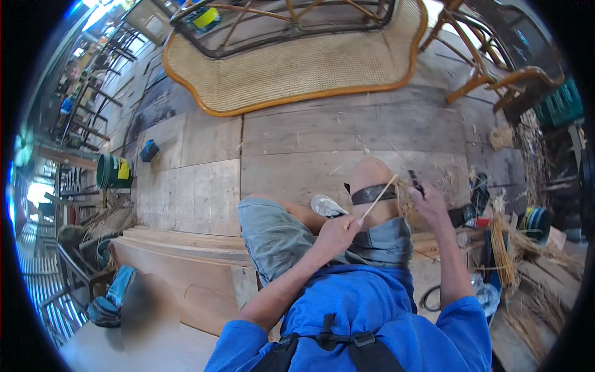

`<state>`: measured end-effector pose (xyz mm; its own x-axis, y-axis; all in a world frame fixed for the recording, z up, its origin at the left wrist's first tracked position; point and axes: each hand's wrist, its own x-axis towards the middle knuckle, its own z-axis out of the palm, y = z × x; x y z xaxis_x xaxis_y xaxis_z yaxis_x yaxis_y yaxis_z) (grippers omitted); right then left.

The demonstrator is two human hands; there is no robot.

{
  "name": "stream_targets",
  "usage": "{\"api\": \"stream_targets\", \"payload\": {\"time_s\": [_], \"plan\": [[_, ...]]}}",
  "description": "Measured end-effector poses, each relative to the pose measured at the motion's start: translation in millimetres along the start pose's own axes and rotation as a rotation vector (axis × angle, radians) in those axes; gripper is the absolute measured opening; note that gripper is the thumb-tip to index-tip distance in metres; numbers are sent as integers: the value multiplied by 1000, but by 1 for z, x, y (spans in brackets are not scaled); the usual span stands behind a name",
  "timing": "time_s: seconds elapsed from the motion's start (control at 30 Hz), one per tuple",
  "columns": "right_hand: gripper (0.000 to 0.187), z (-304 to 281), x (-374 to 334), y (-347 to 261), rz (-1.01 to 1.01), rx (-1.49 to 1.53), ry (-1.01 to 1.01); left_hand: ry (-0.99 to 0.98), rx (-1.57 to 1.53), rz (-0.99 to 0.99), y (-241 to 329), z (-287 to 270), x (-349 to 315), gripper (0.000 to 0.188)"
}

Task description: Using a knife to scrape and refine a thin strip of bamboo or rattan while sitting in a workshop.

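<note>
Blue shirt point(365, 310) closest to camera, two bare forearms coming up from it. Two hands, apart: left hand point(338, 230) pinched closed on one thin pale cane strip point(379, 197), right hand point(427, 201) closed around a small dark tool point(414, 181). Strip sits over the raised knee point(372, 173), long axis diagonal, pointing up-right toward right hand. One woven cane panel point(297, 62) on plank floor point(204, 180) ahead.

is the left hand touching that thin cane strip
Touching. The head view shows the left hand pinching the lower end of the cane strip between its fingertips, with no gap visible.
</note>
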<state>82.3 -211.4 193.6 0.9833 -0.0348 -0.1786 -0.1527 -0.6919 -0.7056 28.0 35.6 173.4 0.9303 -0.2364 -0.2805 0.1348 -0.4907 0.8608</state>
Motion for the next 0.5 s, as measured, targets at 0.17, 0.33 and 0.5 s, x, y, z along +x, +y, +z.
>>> {"api": "stream_targets", "payload": {"time_s": [0.17, 0.33, 0.5], "plan": [[34, 24, -23, -8, -43, -90, -42, -10, 41, 51, 18, 12, 26, 37], [30, 46, -40, -33, -83, -411, -98, 40, 94, 31, 16, 22, 32, 36], [29, 51, -33, -34, -124, -486, -135, -107, -111, -87, -8, -12, -12, 33]]}}
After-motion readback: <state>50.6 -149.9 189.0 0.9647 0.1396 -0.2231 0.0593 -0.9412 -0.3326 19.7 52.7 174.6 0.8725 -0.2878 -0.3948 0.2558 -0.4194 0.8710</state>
